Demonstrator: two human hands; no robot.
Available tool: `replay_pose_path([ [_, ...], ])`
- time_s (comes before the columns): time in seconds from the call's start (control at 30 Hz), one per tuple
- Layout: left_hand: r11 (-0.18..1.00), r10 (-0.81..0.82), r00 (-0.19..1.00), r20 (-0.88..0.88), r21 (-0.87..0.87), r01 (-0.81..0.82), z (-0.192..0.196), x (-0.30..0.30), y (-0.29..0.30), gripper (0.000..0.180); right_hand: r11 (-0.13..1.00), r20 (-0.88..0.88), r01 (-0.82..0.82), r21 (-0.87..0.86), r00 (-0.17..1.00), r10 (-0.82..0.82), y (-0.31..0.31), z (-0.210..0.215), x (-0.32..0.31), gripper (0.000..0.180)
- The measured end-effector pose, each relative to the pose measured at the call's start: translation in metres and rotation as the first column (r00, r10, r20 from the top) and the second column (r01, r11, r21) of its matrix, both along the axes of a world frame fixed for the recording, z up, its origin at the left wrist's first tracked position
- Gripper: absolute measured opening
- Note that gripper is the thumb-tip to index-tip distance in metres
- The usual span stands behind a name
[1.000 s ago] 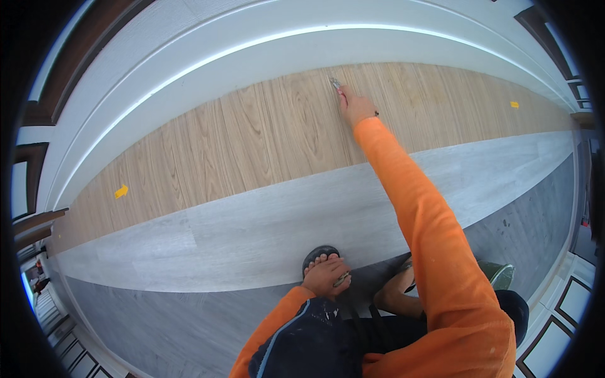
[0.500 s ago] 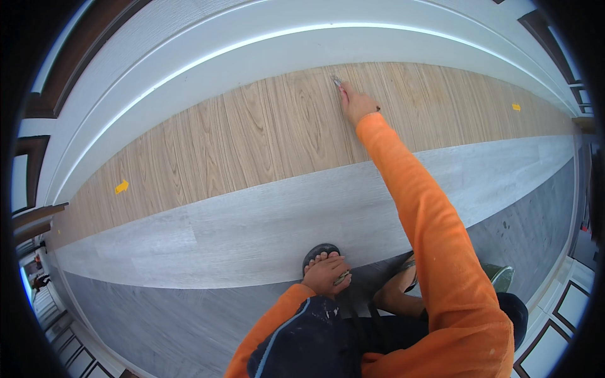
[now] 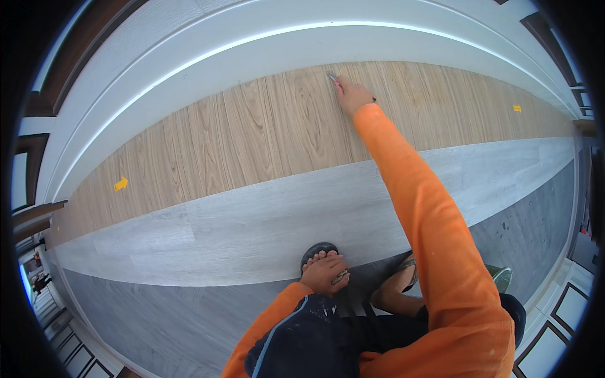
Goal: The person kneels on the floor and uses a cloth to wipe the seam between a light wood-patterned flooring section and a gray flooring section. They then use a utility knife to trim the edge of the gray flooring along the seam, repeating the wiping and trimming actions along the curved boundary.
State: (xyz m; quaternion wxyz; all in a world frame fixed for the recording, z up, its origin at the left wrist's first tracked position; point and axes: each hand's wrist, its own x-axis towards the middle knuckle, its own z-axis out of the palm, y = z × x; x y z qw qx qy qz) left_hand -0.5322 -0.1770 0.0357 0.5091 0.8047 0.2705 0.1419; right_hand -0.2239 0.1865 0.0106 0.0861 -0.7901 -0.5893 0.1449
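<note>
My right hand (image 3: 355, 97) reaches far out over the wood-look floor strip (image 3: 252, 132). Its fingers are closed round a small hand tool (image 3: 332, 76) with a grey metal tip and a reddish handle. The tip is down at the strip's far edge, close to the white wall base (image 3: 290, 53). The exact kind of tool is too small to tell. Near my body, my left hand (image 3: 322, 275) hangs by my sandalled foot (image 3: 320, 252), fingers curled. A small brownish-green object (image 3: 340, 276) shows at those fingers; what it is I cannot make out.
Yellow arrow stickers lie on the wood strip at left (image 3: 121, 184) and right (image 3: 517, 108). A pale grey plank band (image 3: 252, 227) borders it, then darker grey flooring (image 3: 157, 315). A greenish container (image 3: 501, 277) stands beside my right leg.
My right hand and its tool have shifted slightly left and farther out along the wood strip's edge. The left hand stays by the foot.
</note>
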Motion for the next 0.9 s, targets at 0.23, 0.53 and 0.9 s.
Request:
replay_pose_path([
  [0.23,1.0,0.002,1.0,-0.002,-0.013,-0.002,-0.005,-0.001,-0.004,0.027,1.0,-0.002,0.025,-0.011,1.0,-0.025,0.003,0.002,-0.006,0.033],
  [0.53,1.0,0.026,0.999,0.038,0.0,-0.026,0.0,-0.001,0.0,0.026,0.997,0.054,0.043,-0.057,0.998,-0.04,0.016,0.006,-0.013,0.033],
  [0.9,0.999,0.013,1.0,0.01,-0.044,-0.013,-0.005,-0.001,-0.003,0.028,0.997,0.005,0.03,-0.067,1.0,-0.03,0.014,0.01,-0.018,0.037],
])
